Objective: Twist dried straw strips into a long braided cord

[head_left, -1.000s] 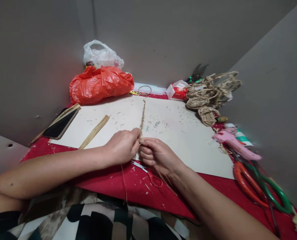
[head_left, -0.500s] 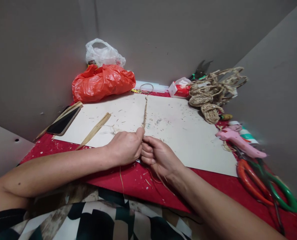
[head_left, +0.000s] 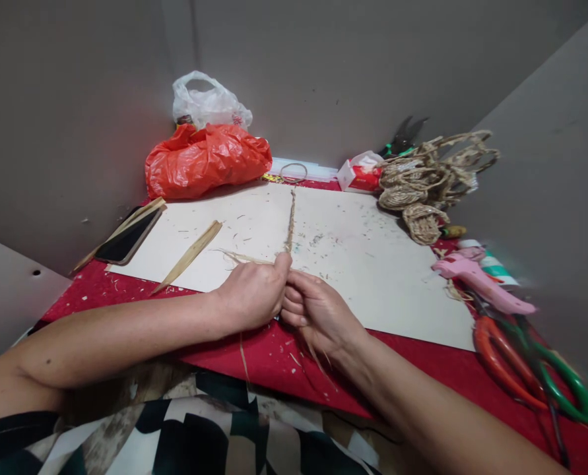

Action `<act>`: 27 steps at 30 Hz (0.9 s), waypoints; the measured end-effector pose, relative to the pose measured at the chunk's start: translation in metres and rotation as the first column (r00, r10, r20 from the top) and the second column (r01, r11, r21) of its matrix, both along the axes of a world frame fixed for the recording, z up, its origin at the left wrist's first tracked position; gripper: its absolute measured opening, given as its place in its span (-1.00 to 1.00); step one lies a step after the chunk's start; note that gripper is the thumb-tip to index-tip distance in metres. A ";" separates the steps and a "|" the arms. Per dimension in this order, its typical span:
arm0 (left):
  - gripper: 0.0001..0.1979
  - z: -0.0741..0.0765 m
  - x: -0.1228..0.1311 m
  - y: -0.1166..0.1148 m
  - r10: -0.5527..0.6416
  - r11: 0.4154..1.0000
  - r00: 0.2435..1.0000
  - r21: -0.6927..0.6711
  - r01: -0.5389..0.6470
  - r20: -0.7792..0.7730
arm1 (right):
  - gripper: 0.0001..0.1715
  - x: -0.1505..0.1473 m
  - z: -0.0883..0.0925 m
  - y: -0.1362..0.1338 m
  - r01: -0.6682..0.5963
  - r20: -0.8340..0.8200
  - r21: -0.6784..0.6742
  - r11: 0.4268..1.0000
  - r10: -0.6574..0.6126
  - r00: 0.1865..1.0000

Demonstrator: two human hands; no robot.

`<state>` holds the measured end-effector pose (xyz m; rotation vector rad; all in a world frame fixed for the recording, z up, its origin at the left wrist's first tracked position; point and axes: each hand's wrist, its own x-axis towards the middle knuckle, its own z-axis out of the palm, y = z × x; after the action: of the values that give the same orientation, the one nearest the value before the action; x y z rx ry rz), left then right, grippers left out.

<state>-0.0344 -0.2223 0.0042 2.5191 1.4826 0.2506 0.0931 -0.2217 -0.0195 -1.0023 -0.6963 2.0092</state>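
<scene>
A thin braided straw cord (head_left: 291, 221) runs away from me over the white board (head_left: 373, 277). My left hand (head_left: 254, 290) is closed on its near end, thumb on top. Pressed up against it, my right hand (head_left: 313, 303) is closed on loose straw strands (head_left: 318, 356), whose ends trail below toward the table edge. More pale fibres (head_left: 241, 257) stick out behind the left knuckles. What lies between the fingertips is hidden. A dry flat husk strip (head_left: 189, 256) rests on the board left of my hands.
Orange bag (head_left: 207, 161), white plastic bag (head_left: 209, 105) and phone (head_left: 131, 236) stand left. Along the right lie coiled braided rope (head_left: 422, 185), a tissue pack (head_left: 363, 173), a pink glue gun (head_left: 482, 280) and scissors with red and green handles (head_left: 506, 363). Grey walls enclose the red-covered table.
Both hands stay together on the cord. A bundle of pale fibres now shows more plainly behind my left hand, and the strands under my right hand have shifted. The view has moved slightly.
</scene>
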 end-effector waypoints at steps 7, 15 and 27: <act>-0.69 0.006 -0.008 -0.005 0.023 0.987 0.955 -0.156 0.024 0.294 | -0.66 0.003 0.000 0.002 -0.003 0.018 0.009 1.000 0.003 1.000; -0.72 0.026 -0.030 0.021 0.064 0.989 0.919 -0.150 -0.006 0.389 | -0.83 0.010 0.002 0.008 -0.106 -0.031 -0.003 0.994 0.106 0.994; -0.77 0.007 -0.027 0.036 0.107 0.816 0.839 -0.529 0.232 0.534 | -0.79 0.020 0.002 0.023 -0.304 0.078 0.030 0.952 0.301 0.950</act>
<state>-0.0610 -0.1864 0.0108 1.7911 1.0285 0.3954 0.1132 -0.1982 -0.0176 -0.9960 -0.9780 2.2180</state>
